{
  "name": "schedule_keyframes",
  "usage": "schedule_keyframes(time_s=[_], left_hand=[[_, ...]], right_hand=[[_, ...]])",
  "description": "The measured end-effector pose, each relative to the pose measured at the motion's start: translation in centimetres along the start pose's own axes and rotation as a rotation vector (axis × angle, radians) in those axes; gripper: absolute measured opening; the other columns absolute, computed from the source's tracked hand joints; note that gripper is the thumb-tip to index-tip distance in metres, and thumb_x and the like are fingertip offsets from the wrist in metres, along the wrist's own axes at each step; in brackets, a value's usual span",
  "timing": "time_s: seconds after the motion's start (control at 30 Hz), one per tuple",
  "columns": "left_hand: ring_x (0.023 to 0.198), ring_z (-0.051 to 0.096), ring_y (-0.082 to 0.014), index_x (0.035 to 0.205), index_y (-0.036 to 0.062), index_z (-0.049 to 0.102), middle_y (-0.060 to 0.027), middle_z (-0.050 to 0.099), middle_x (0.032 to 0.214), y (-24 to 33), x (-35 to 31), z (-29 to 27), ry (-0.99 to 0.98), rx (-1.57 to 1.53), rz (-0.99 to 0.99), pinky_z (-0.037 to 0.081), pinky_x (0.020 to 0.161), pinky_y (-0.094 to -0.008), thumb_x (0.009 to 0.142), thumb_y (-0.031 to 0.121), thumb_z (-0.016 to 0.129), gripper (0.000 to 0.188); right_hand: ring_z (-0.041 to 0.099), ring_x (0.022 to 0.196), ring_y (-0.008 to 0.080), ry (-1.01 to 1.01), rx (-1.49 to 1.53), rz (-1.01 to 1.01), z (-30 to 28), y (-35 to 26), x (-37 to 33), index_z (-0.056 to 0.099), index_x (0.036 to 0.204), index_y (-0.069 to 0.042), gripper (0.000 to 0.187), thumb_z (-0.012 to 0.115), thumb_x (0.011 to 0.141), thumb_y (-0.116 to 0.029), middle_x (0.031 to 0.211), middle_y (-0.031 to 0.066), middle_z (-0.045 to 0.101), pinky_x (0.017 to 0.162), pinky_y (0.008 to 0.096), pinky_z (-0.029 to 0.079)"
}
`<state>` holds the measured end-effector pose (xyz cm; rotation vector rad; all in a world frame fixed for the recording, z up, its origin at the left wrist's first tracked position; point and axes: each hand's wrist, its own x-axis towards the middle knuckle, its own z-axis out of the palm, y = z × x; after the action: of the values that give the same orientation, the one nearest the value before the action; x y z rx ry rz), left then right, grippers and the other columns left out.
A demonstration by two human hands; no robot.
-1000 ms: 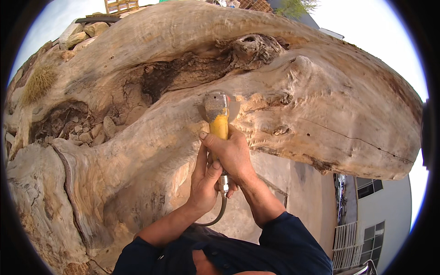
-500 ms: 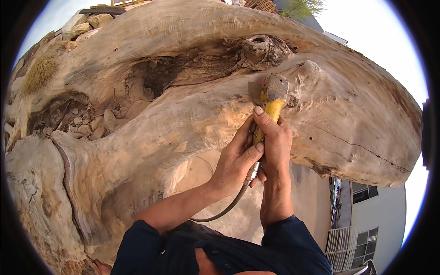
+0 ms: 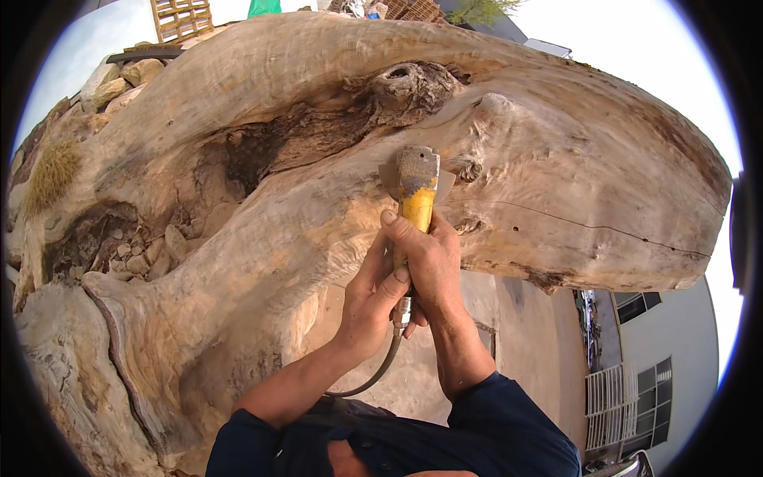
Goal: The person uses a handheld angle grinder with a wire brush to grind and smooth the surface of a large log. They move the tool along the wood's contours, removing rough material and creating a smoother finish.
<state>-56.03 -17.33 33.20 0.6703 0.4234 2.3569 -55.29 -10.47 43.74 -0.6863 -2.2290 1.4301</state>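
A worn air-powered disc sander [image 3: 417, 208], with a scuffed grey head and a yellow body, is held in both my hands over a big weathered tree trunk [image 3: 556, 175]. Its thin disc [image 3: 446, 184] shows on either side of the head, against the pale wood left of a small knot; I cannot tell whether it touches. My right hand [image 3: 433, 258] wraps the body from the right, thumb along the top. Lower down, my left hand [image 3: 369, 306] closes round the grip from the left. A dark hose [image 3: 373, 387] runs from the metal coupling [image 3: 401, 310] toward my body.
The trunk has a dark hollow [image 3: 250, 155], a gnarled knot [image 3: 413, 83], a pocket of stones [image 3: 135, 254] and a long crack. Rocks [image 3: 119, 83] and a wooden pallet [image 3: 181, 17] lie beyond at the left. A grey building [image 3: 675, 342] stands at the right.
The view has shifted, the trunk's features sliding left. Both hands and the sander have moved slightly left and nearer along the trunk, and the tool has turned more upright. The grip is unchanged.
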Motion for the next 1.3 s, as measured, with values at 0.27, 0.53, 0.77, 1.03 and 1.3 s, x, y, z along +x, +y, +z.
schedule_keyframes(time_s=[0.27, 0.53, 0.77, 1.03, 1.3], left_hand=[[0.056, 0.063, -0.0199, 0.167, 0.0102, 0.008, -0.0148, 0.062, 0.112, -1.7, -3.0, 0.5, 0.134, 0.063, 0.093, 0.052, 0.045, -0.03, 0.111, 0.032, 0.049, 0.073], [0.049, 0.061, -0.0207, 0.167, 0.0143, 0.011, -0.0117, 0.065, 0.093, 0.6, 2.8, 1.7, -0.002, 0.003, 0.016, 0.049, 0.039, -0.0309, 0.111, 0.031, 0.049, 0.07], [0.045, 0.058, -0.0182, 0.166, 0.0145, 0.019, -0.011, 0.064, 0.086, 2.5, 4.0, 2.4, -0.008, -0.016, 0.017, 0.047, 0.036, -0.0307, 0.111, 0.029, 0.047, 0.063], [0.046, 0.06, -0.02, 0.166, 0.0149, 0.018, -0.013, 0.065, 0.089, 1.8, 0.8, 0.1, 0.126, -0.036, 0.013, 0.048, 0.036, -0.0318, 0.11, 0.031, 0.049, 0.066], [0.049, 0.062, -0.0196, 0.167, 0.0154, 0.015, -0.0126, 0.068, 0.094, 1.4, 0.6, 0.5, 0.067, 0.013, -0.017, 0.05, 0.039, -0.0311, 0.11, 0.031, 0.05, 0.069]], right_hand=[[0.059, 0.07, 0.0128, -0.176, -0.022, 0.053, -0.1, 2.1, -0.5, 0.063, 0.117, 0.006, 0.046, 0.079, 0.092, -0.029, 0.084, 0.0059, 0.064, 0.061, 0.0301, 0.049], [0.058, 0.07, 0.0117, 0.06, -0.038, -0.118, -1.7, -1.2, 2.1, 0.064, 0.113, 0.004, 0.044, 0.077, 0.094, -0.033, 0.08, 0.0053, 0.063, 0.061, 0.029, 0.048], [0.062, 0.072, 0.0153, 0.126, 0.01, -0.165, -1.2, -1.7, 3.5, 0.063, 0.104, 0.006, 0.047, 0.076, 0.093, -0.038, 0.081, 0.009, 0.066, 0.065, 0.0339, 0.052], [0.058, 0.072, 0.0119, -0.01, -0.089, -0.073, 1.5, 1.1, 2.7, 0.064, 0.098, 0.003, 0.041, 0.074, 0.097, -0.036, 0.078, 0.0057, 0.064, 0.063, 0.0332, 0.049], [0.068, 0.076, 0.024, 0.159, -0.076, -0.098, 0.4, 0.9, 1.6, 0.065, 0.104, 0.007, 0.045, 0.068, 0.094, -0.037, 0.082, 0.018, 0.07, 0.07, 0.0404, 0.054]])
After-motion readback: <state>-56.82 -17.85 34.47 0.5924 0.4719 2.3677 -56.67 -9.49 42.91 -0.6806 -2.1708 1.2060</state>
